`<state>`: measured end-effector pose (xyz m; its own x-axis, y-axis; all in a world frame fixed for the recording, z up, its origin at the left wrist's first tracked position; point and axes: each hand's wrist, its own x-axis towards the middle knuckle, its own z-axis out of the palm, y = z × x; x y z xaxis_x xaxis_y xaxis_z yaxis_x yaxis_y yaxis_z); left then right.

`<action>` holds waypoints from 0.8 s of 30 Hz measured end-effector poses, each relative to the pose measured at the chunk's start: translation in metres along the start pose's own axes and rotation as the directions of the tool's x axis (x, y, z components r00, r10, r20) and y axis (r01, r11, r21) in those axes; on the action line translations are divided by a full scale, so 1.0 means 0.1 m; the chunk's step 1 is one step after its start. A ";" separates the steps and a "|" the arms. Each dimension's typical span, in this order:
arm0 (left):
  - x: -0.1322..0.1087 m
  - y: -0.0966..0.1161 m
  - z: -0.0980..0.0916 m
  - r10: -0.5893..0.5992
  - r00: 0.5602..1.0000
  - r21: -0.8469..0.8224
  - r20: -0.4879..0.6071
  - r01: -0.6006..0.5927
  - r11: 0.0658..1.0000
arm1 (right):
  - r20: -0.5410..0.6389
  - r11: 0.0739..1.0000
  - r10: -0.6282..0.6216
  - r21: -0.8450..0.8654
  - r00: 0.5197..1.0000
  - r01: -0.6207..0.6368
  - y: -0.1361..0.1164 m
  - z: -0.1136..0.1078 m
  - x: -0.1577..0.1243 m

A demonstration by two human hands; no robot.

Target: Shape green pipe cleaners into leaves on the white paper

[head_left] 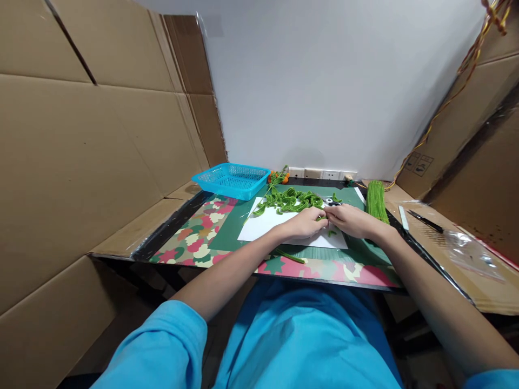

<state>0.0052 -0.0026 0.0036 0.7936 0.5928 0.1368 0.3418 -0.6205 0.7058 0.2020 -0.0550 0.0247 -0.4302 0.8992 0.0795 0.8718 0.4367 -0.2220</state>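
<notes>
My left hand (305,222) and my right hand (352,220) meet over a white sheet of paper (263,222) on the table. Both are closed in a pinch on a short green pipe cleaner piece (323,218) held between their fingertips. Just beyond the hands lies a heap of curled green pipe cleaners (290,200). A small green scrap (332,233) sits on the paper under my right hand. A straight green pipe cleaner (288,255) lies by my left wrist.
A blue plastic basket (231,180) stands at the back left. A bundle of straight green pipe cleaners (377,200) lies at the right. Orange-flowered stems (278,176) rest near the basket. Cardboard walls (81,140) enclose both sides. A clear plastic bag (466,249) lies at the right.
</notes>
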 end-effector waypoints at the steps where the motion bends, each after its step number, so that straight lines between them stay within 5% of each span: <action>1: 0.01 -0.01 0.00 0.001 1.000 0.008 -0.002 -0.001 1.000 | 0.000 1.000 -0.001 0.002 1.000 0.001 0.00 0.00 0.00; 24: -0.03 0.05 -0.03 -0.009 0.996 -0.052 0.085 0.014 0.999 | 0.007 1.000 0.005 -0.015 1.000 -0.005 0.00 0.01 0.00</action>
<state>0.0033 -0.0063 0.0090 0.8304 0.5528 0.0704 0.3262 -0.5846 0.7428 0.2016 -0.0549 0.0233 -0.4270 0.9014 0.0718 0.8774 0.4322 -0.2081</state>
